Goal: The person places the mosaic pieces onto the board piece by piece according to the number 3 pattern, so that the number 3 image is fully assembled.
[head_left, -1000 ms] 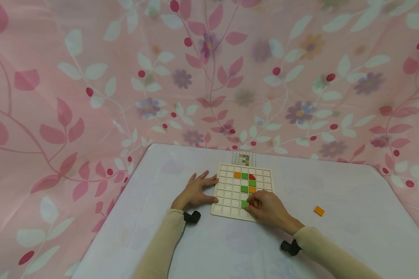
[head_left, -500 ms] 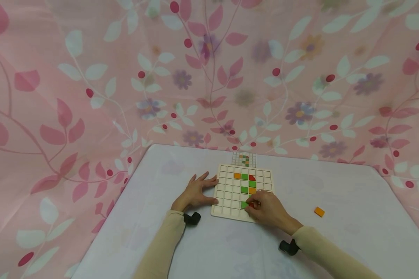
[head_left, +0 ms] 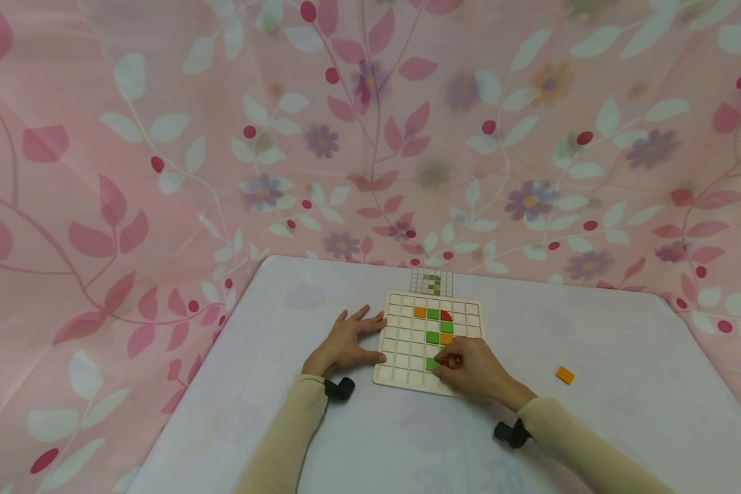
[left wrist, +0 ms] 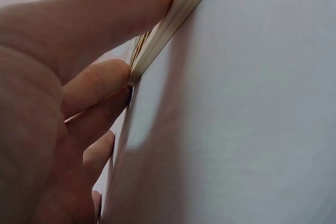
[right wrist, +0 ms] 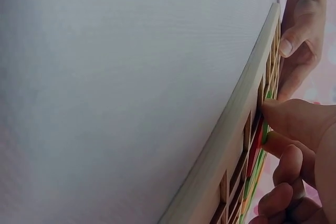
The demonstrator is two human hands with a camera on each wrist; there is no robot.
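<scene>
A pale wooden grid board (head_left: 401,343) lies on the table, with green, orange and red tiles in some cells. My left hand (head_left: 344,342) rests at its left edge, fingers spread, thumb and fingertips touching the rim. In the left wrist view the thumb (left wrist: 115,9) presses the board's side. Over the lower right part of the board, my right hand (head_left: 478,367) pinches a red tile (right wrist: 254,148) low in the grid, beside a green tile (head_left: 432,364). The hand hides part of the red tile and the cells beneath it.
A small printed pattern card (head_left: 431,282) with a coloured grid lies behind the board. One loose orange tile (head_left: 565,375) is on the white tablecloth (head_left: 617,412) to the right. A pink floral curtain (head_left: 370,137) hangs behind the table.
Hardly anything differs. Both hands keep their places at the board, the right one still at the red tile; the whole view has shifted very slightly.
</scene>
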